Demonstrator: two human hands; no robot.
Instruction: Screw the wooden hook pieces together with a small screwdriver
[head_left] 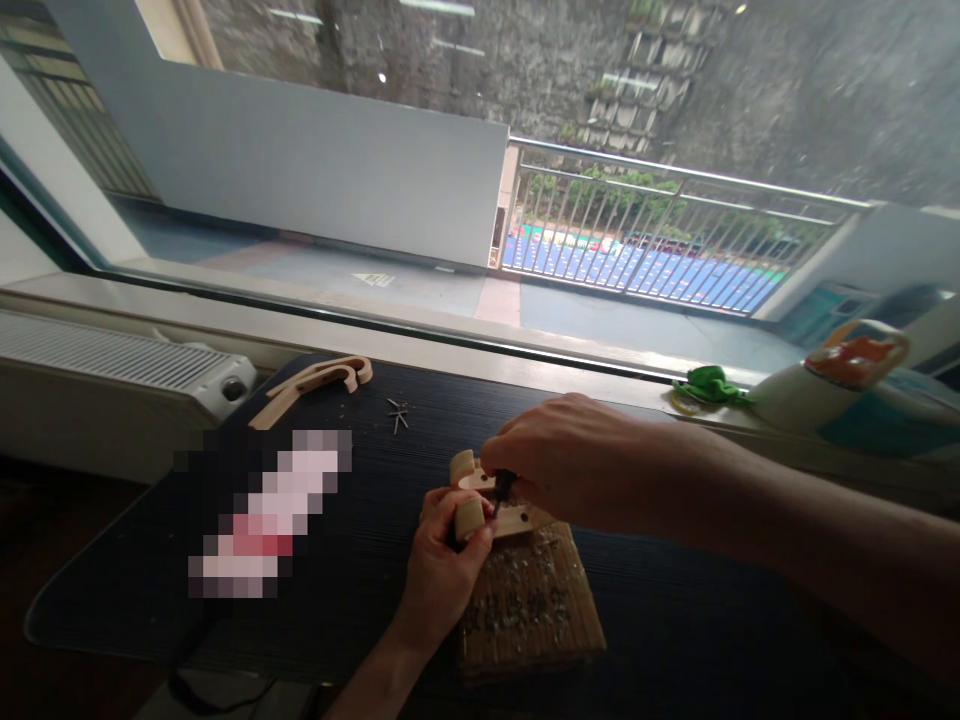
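Note:
My left hand (pixel 442 560) is closed round a small pale wooden piece (pixel 469 500) with rounded ends, held over a brown cardboard pad (pixel 529 605) littered with shavings. My right hand (pixel 570 465) is closed on a dark-handled tool (pixel 501 488) whose tip meets the wooden piece. Both hands work at the middle of a black table (pixel 150 590).
A curved wooden part (pixel 319 382) lies at the table's far left edge, with a few small nails or screws (pixel 397 413) beside it. A radiator (pixel 112 365) runs along the left. On the window sill sit a green object (pixel 709 385) and a white container (pixel 832 385). A blurred patch covers something on the table's left.

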